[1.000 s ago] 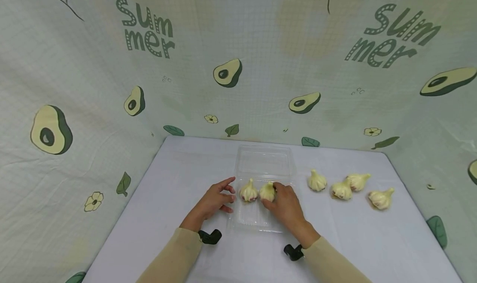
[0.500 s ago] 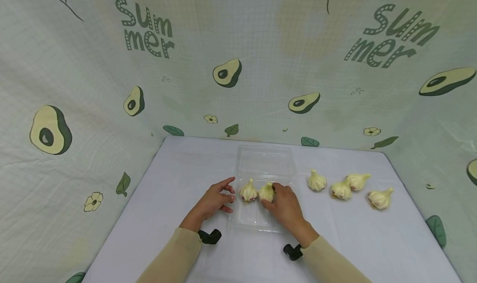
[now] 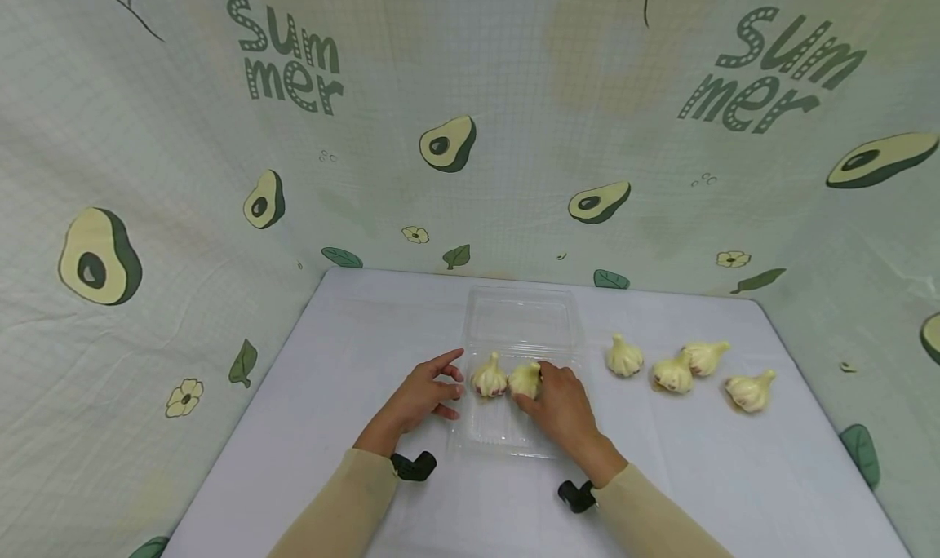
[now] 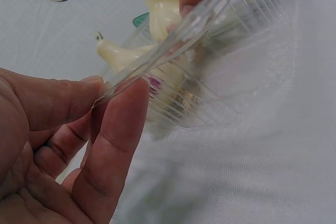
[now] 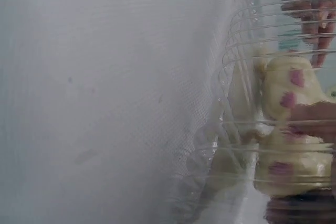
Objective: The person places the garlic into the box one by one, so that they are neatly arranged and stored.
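Observation:
A clear plastic clamshell container [image 3: 507, 437] lies unfolded on the table, its lid [image 3: 521, 317] laid back at the far side. My left hand [image 3: 422, 396] pinches the container's left rim between thumb and fingers, as the left wrist view shows. Inside the base, a pale garlic bulb [image 3: 489, 378] with purple marks stands on the left. Beside it, my right hand [image 3: 561, 403] holds a second garlic bulb [image 3: 524, 381] between thumb and fingers. Through the ribbed wall in the right wrist view, both bulbs show, the nearer bulb [image 5: 291, 166] with dark fingertips below it.
To the right of the container, a lone garlic bulb [image 3: 625, 356] stands on the white tabletop [image 3: 661, 476]. Further right lie several more, among them a bulb [image 3: 751, 391] near the right edge. A printed cloth [image 3: 514, 77] rises behind and at both sides.
The garlic bulb in my right hand has shifted very slightly left and tilted a little. My left hand stays in place at the container's rim.

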Tool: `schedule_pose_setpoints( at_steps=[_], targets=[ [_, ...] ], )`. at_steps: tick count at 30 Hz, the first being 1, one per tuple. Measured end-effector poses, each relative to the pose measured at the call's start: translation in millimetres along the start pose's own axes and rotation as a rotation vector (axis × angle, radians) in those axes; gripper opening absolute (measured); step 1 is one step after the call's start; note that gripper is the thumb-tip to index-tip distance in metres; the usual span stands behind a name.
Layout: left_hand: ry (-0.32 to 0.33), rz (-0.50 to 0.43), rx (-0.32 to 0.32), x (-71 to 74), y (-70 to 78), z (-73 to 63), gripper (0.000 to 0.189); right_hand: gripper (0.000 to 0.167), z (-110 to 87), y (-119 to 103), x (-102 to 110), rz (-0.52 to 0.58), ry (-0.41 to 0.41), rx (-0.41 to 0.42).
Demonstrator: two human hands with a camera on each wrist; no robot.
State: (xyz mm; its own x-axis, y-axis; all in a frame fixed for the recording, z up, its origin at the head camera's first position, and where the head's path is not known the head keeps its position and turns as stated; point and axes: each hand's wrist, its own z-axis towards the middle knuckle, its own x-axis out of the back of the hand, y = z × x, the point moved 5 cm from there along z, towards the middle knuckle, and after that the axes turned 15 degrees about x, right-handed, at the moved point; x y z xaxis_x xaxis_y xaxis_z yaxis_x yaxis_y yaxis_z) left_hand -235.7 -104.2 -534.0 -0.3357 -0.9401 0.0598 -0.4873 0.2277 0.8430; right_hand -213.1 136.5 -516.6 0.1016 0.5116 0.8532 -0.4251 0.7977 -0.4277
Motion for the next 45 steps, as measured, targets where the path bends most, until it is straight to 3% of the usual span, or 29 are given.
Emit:
schedule_pose_setpoints(
  at_steps=[12,28,34,38,45],
  targets=[
    [-0.011,-0.011,0.003,-1.2,-0.6,0.1,0.075,0.061,1.6,-2.7,0.5,-0.072,0.011,0.032],
    [-0.013,-0.017,0.003,-1.2,-1.8,0.3,0.075,0.076,0.6,-2.9,-3.4,0.053,-0.004,-0.019],
    [-0.017,-0.019,-0.002,-0.8,-1.7,0.4,0.075,0.065,-0.2,-3.6,0.4,0.001,0.032,0.012],
    [-0.019,-0.019,-0.006,-0.9,-1.7,0.2,0.074,0.062,-1.5,-5.9,3.4,-0.049,0.011,0.044],
    [-0.025,-0.021,-0.007,-1.4,-0.9,-0.9,0.075,0.062,0.5,-7.0,1.2,0.038,-0.019,0.060]
  ],
)
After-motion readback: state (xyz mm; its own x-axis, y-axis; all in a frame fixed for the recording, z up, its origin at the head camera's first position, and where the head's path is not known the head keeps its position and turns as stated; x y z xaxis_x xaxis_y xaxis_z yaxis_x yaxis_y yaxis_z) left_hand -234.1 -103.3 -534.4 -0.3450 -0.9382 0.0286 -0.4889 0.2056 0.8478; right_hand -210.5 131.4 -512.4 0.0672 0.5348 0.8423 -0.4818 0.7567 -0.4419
